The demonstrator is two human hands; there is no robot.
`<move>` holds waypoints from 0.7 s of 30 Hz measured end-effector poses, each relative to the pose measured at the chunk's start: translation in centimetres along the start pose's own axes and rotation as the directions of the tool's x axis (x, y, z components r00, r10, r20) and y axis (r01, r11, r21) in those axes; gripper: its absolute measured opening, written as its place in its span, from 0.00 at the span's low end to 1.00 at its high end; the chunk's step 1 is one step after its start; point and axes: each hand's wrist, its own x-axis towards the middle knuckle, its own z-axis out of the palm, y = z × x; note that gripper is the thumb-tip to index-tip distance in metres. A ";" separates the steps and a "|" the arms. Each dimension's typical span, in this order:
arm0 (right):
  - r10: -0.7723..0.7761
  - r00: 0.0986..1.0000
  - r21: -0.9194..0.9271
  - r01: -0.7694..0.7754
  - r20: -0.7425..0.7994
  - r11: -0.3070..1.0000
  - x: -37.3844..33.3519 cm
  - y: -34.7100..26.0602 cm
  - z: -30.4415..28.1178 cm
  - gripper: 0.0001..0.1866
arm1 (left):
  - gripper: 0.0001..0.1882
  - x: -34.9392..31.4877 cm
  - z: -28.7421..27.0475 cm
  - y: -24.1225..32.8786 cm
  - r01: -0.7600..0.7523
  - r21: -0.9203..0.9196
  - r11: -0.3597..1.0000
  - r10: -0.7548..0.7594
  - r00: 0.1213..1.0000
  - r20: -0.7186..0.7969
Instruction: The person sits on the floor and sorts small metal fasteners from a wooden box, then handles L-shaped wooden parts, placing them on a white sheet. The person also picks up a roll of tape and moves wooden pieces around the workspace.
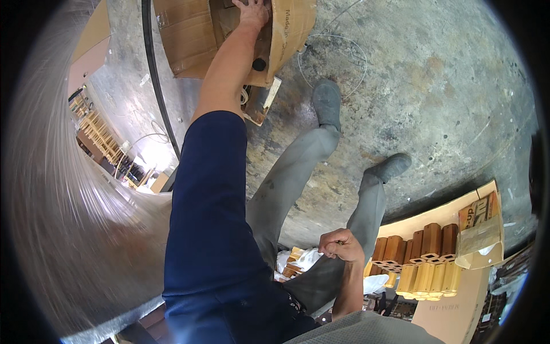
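Observation:
My left arm, in a navy sleeve, stretches up to an open cardboard box (186,40) at the top. Inside its opening is my left hand (252,12), its visible fingers spread; the fingertips are partly cut off by the picture's upper edge. A dark round thing (259,64) shows in the box beside my forearm. My right hand (342,245) is curled closed in front of my right leg, and what it may hold is hidden. Just left of it lies crumpled white plastic (307,260) with yellowish wooden pieces.
Brown and yellow wooden blocks (427,243) with square holes are stacked in a carton (487,241) at the lower right. A looped cable (366,63) lies on the stained concrete floor (447,114). A dark strap (153,74) runs near clear plastic wrap (74,229) on the left.

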 end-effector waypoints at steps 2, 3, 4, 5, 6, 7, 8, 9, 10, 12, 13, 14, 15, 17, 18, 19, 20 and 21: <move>-0.012 1.000 -0.025 0.012 -0.002 1.000 0.2 -1.9 0.0 0.12 | 0.30 0.0 1.1 -1.6 0.105 -0.127 0.986 -0.122 0.983 -0.137; -0.026 0.999 -0.032 0.025 -0.045 0.999 -0.4 -2.2 0.0 0.12 | 0.31 -1.1 -0.5 -0.3 0.155 -0.271 0.950 -0.190 0.976 -0.108; -0.057 0.994 -0.043 0.053 -0.098 0.998 -1.3 -2.3 0.0 0.12 | 0.31 -3.2 -5.0 1.2 0.190 -0.412 0.891 -0.243 0.967 -0.081; -0.102 0.986 -0.055 0.095 -0.134 0.994 -2.1 -2.4 0.1 0.12 | 0.32 -4.0 -8.8 2.0 0.219 -0.530 0.819 -0.292 0.955 -0.056; -0.103 0.986 -0.055 0.096 -0.129 0.994 -2.8 -2.7 0.3 0.12 | 0.25 -4.6 -8.1 -0.6 0.179 -0.564 0.806 -0.338 0.922 -0.191; -0.086 0.990 -0.059 0.080 -0.109 0.995 -3.8 -3.0 0.3 0.13 | 0.19 -6.1 -5.5 -4.7 0.157 -0.585 0.796 -0.398 0.864 -0.310; -0.075 0.991 -0.060 0.069 -0.110 0.996 -4.8 -3.2 0.3 0.13 | 0.16 -7.5 -4.3 -6.9 0.112 -0.606 0.787 -0.438 0.794 -0.422; -0.093 0.984 -0.060 0.085 -0.154 0.995 -5.6 -3.3 0.5 0.13 | 0.16 -8.9 -6.3 -5.2 0.131 -0.694 0.708 -0.546 0.724 -0.421; -0.110 0.976 -0.059 0.101 -0.189 0.993 -6.3 -3.3 0.8 0.14 | 0.15 -11.2 -9.2 -4.2 0.100 -0.710 0.698 -0.549 0.711 -0.440; -0.148 0.951 -0.066 0.135 -0.273 0.989 -7.3 -3.6 1.0 0.15 | 0.13 -16.7 -15.6 -2.9 0.047 -0.729 0.683 -0.563 0.669 -0.485; -0.168 0.931 -0.073 0.152 -0.325 0.986 -7.8 -3.6 0.9 0.15 | 0.13 -19.6 -18.1 -1.9 -0.005 -0.745 0.667 -0.563 0.650 -0.509; -0.176 0.908 -0.078 0.158 -0.381 0.984 -8.5 -3.8 1.1 0.16 | 0.12 -22.7 -20.1 -0.5 -0.050 -0.762 0.646 -0.568 0.636 -0.523; -0.195 0.913 -0.110 0.166 -0.359 0.980 -9.2 -4.4 1.4 0.16 | 0.12 -25.7 -22.2 1.0 -0.102 -0.774 0.624 -0.568 0.622 -0.540; -0.244 0.915 -0.177 0.195 -0.322 0.965 -10.3 -6.5 2.4 0.18 | 0.14 -31.4 -26.0 4.7 -0.183 -0.750 0.635 -0.521 0.615 -0.591; -0.244 0.917 -0.211 0.183 -0.315 0.960 -11.0 -7.7 3.5 0.18 | 0.16 -34.4 -27.3 6.4 -0.213 -0.762 0.612 -0.510 0.630 -0.586; -0.244 0.917 -0.244 0.170 -0.316 0.955 -11.9 -8.9 5.0 0.19 | 0.21 -37.0 -28.2 8.3 -0.202 -0.760 0.617 -0.494 0.653 -0.575; -0.235 0.920 -0.305 0.136 -0.313 0.942 -12.5 -10.4 7.2 0.18 | 0.24 -39.5 -28.8 10.3 -0.195 -0.790 0.582 -0.499 0.682 -0.536; -0.244 0.910 -0.331 0.129 -0.336 0.935 -13.1 -11.0 9.3 0.16 | 0.26 -41.9 -29.4 12.3 -0.188 -0.819 0.543 -0.505 0.706 -0.497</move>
